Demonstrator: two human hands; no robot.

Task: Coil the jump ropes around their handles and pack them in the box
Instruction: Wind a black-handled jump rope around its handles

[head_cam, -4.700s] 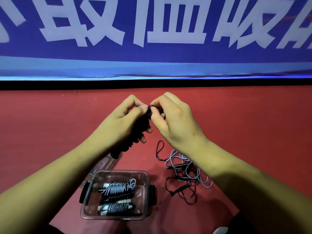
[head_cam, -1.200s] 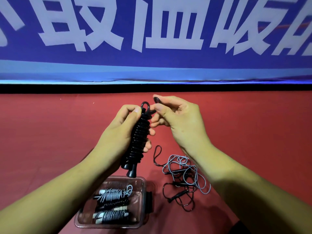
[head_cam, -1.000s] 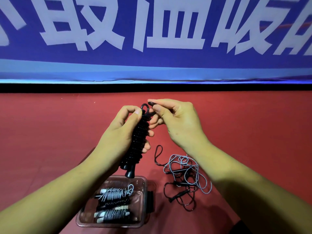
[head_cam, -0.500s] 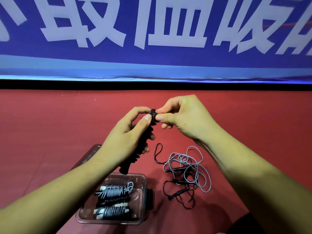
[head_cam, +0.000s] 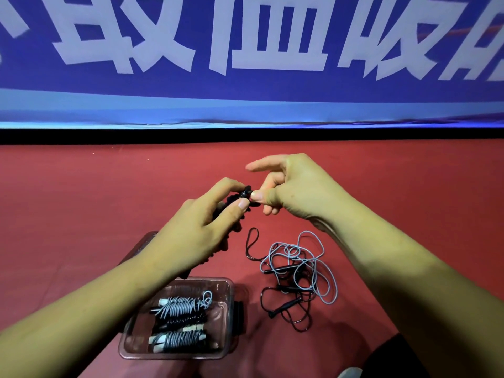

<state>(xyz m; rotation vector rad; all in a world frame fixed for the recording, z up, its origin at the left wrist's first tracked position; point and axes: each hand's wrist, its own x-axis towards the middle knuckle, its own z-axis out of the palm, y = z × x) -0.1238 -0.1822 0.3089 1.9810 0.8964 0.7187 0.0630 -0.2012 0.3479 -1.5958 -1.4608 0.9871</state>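
Observation:
My left hand (head_cam: 196, 233) grips a black jump rope (head_cam: 236, 226) coiled tightly round its handles, held above the red floor. My right hand (head_cam: 294, 186) pinches the rope's loose end at the top of the coil between thumb and middle finger, with the index finger stretched out. Most of the bundle is hidden behind my left hand. A clear plastic box (head_cam: 231, 301) lies on the floor near me, holding three coiled ropes (head_cam: 180, 306). To its right lie loose, tangled ropes, a grey rope (head_cam: 319, 271) over a black rope (head_cam: 283, 306).
The box's clear lid (head_cam: 144, 244) lies on the red floor (head_cam: 81, 203) behind the box, partly under my left wrist. A blue banner (head_cam: 245, 64) with large white characters stands along the far edge.
The coiled black rope was held upright a second ago; it is now tilted away and lower. My right hand has shifted to pinching the rope end at the coil's top, index finger now extended.

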